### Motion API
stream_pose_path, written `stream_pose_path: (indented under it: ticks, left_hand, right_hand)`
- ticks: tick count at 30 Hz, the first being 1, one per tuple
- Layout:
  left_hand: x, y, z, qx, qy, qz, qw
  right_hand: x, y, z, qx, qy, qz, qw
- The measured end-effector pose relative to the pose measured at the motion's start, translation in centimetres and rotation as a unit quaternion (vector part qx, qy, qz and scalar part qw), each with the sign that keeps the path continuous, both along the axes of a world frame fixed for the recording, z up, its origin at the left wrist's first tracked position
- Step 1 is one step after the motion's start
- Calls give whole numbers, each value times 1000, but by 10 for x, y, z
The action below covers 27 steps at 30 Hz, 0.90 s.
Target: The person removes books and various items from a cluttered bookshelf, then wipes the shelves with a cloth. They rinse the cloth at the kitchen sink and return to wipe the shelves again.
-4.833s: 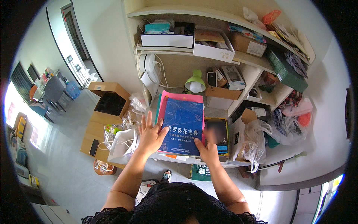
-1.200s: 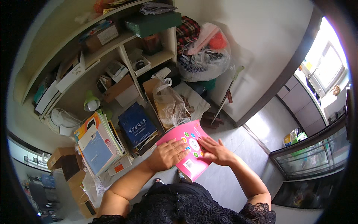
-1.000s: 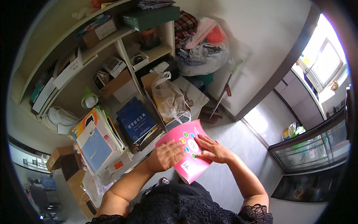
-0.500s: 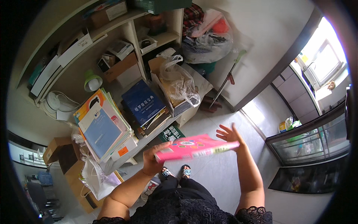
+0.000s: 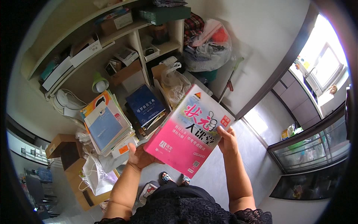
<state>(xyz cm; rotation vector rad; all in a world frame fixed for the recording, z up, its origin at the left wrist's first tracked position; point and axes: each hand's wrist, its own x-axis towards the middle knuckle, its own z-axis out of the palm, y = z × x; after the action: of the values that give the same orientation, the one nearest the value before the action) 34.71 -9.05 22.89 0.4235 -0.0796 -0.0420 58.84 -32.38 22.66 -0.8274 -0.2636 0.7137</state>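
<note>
A thick pink and white book [image 5: 182, 142] is held out in front of me, its printed cover facing up and tilted. Along the book's right edge, my right hand [image 5: 228, 140] grips it with the thumb on the cover. My left hand [image 5: 141, 156] holds the lower left corner from beneath; its thumb stands away from the cover and the fingers are largely hidden under the book. Beyond the book, a dark blue book [image 5: 143, 106] tops a short pile on the desk. To its left rises a taller stack of books and papers [image 5: 106, 125].
Behind the desk, a shelf unit [image 5: 138, 44] holds boxes. A green lamp [image 5: 100, 84] stands by the tall stack. Cardboard boxes [image 5: 74, 164] and a white bag [image 5: 99, 175] sit at lower left. A stuffed clear plastic bag [image 5: 214, 50] is at the back; a doorway opens right.
The pink book has turned from nearly edge-on to show its cover. My right hand, open and apart before, now grips its right edge; my left hand has shifted left and lower.
</note>
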Motion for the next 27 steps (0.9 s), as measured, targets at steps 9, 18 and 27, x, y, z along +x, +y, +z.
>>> stream_pose_path:
  ticks: [9, 18, 27]
  left_hand:
    - [-1, -48, -25, 417, 219, 265, 841]
    - [-20, -57, -11, 443, 230, 279, 820]
    - [-14, -67, 2, 378, 228, 297, 846]
  right_hand:
    - [-23, 73, 39, -408, -657, -274, 572]
    - [25, 97, 17, -554, -541, -236, 588]
    - [-15, 84, -1, -427, -656, -178, 597]
